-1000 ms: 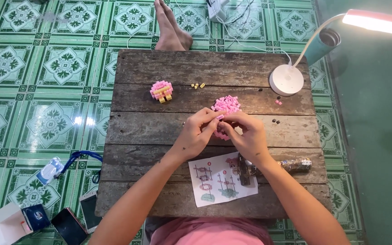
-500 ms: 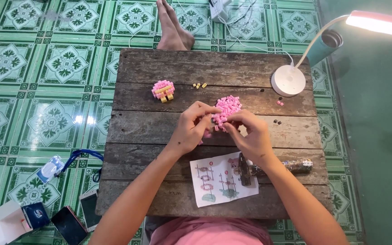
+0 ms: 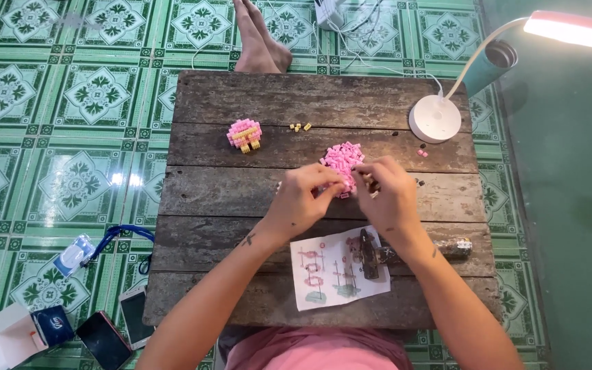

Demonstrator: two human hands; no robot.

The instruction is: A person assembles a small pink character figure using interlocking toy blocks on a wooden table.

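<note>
Rough weathered wood table [image 3: 241, 199], glossy floor tiles [image 3: 70, 89], matt paper sheet [image 3: 323, 288], seemingly plastic pink bricks [image 3: 340, 157].

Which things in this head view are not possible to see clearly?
- What the left hand and right hand pinch: fingers cover it.
- Pink brick pile: near part behind the hands; single bricks too small.
- Instruction sheet: drawings too small.
- Lamp: head cut by the right edge.
</note>
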